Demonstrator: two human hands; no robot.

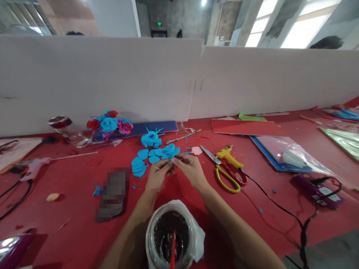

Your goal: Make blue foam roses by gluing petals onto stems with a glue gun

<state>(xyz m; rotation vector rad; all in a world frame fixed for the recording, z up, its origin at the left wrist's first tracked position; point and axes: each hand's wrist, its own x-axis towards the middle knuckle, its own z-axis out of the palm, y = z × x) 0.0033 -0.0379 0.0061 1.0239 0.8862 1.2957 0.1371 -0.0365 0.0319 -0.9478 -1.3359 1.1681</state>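
A blue paper flower (169, 150) is pinched between my left hand (159, 171) and my right hand (190, 166), close together over the red table. Both hands have their fingers closed around its base, which they hide. Just left of the flower lie loose blue petals (138, 167), some in a stack. Behind them rests a blue flower piece with thin strips (151, 138). Right of my right hand are a pale pink scrap (196, 150), scissors with yellow and red handles (221, 170), and a yellow glue gun (229, 156).
In front of me stands a jar of dark drink (171, 231) with a red straw, between my forearms. A phone (113, 194) lies left, near a pink glue gun (33, 169). Finished paper flowers (109, 123) sit at the back. A cable (275, 200) runs to a purple power strip (318, 191).
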